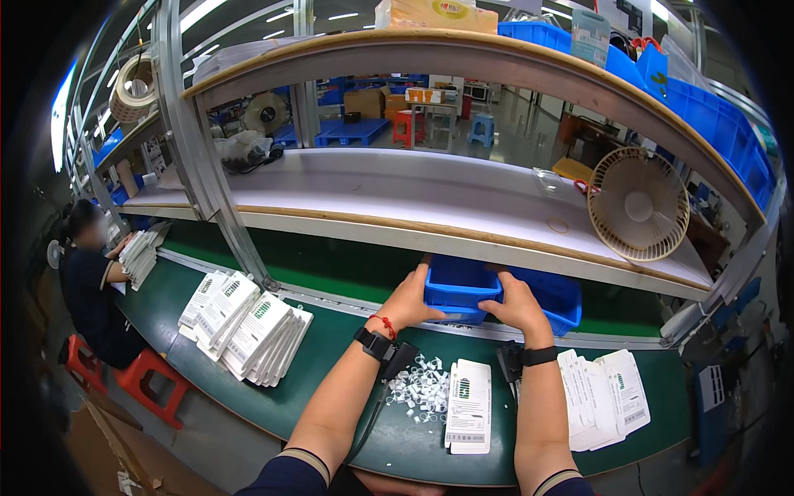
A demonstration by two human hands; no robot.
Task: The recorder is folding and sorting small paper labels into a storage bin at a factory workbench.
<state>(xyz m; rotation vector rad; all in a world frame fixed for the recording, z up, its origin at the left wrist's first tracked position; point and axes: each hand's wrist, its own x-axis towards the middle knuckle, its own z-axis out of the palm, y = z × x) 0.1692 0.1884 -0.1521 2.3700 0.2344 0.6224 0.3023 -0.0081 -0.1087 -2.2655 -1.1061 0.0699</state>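
Note:
Both my arms reach forward to a small blue plastic bin (463, 291) at the far side of the green table, under the shelf. My left hand (408, 299) grips the bin's left side, and my right hand (519, 302) holds its right side. A second blue bin (556, 299) stands just right of my right hand. Between my forearms lies a loose pile of small white plastic pieces (420, 387). Beside the pile is a flat white printed box (470, 405). Fanned-out white boxes (602, 400) lie right of my right forearm.
Several stacks of flat white boxes (248, 326) lie on the left of the green table (331, 331). A white shelf (397, 183) overhangs its far edge, bearing a fan (638, 204). At far left a person (91, 273) handles similar boxes, near a red stool (153, 384).

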